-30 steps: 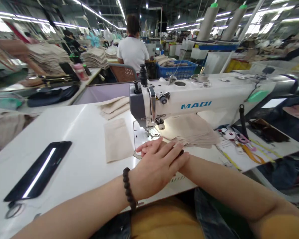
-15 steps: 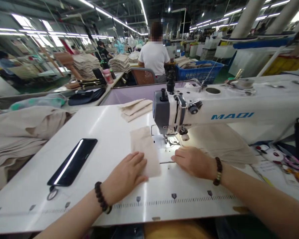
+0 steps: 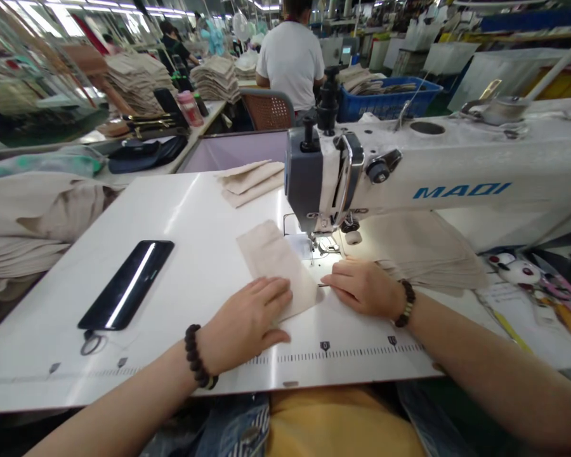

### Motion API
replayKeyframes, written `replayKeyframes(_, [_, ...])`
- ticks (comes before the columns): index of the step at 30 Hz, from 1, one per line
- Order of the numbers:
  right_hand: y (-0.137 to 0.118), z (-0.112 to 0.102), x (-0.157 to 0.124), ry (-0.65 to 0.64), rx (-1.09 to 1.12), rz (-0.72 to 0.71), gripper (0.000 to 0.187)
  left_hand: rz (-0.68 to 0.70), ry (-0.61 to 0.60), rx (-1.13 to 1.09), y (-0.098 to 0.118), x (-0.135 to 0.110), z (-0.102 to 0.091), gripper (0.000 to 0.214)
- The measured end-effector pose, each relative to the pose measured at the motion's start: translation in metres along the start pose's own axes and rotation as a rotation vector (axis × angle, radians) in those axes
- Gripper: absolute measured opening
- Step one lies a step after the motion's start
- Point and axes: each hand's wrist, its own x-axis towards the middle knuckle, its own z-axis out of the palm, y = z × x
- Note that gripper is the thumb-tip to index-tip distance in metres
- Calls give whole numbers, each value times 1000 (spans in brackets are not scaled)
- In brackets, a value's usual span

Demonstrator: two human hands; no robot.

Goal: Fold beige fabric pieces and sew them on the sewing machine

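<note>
Black phone (image 3: pixel 126 284) lies far left on our white sewing table (image 3: pixel 181 209). Our left hand (image 3: pixel 247 320) presses flat, fingers spread, on the beige fabric piece (image 3: pixel 276 263); it looks light, limp, best pinned at its edges. Our right hand (image 3: pixel 364 287) rests loosely curled, gripping nothing, before the presser foot (image 3: pixel 326 244).

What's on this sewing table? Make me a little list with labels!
Left hand: flat on the beige cloth piece
Right hand: resting by the needle plate, beside the cloth stack
Machine: white sewing machine, lamp lit at the needle
Phone: black phone, lying left on the white table
Behind: folded cloth pieces
Further back: person in white shirt, seated
</note>
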Motion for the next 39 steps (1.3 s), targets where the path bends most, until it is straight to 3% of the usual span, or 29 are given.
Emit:
replayKeyframes(5, [1,-2,-1,-9,12,11,31,-25,46,-31,4,-3,9,33])
replayKeyframes(14, [-2,-1,2,-59,12,-21,34,-198,124,-385,-10,-17,10,36])
replayKeyframes(17, [-3,-2,2,-48,14,-39,35,-147,111,-316,-8,-17,13,36])
replayKeyframes(23, [-7,-2,0,-22,51,-97,33,106,-4,-165,-11,-8,8,34])
replayKeyframes(25, [-9,1,1,-38,50,-113,32,85,-10,-148,-12,-3,5,31])
replayKeyframes(30, [-13,4,5,-100,-2,-135,33,-165,100,50,-4,15,12,40])
replayKeyframes(34, [-10,1,5,-61,19,-80,33,-102,32,73,-5,32,15,45])
replayKeyframes(39, [-3,0,4,-31,-9,22,30,28,-66,45,-27,58,5,45])
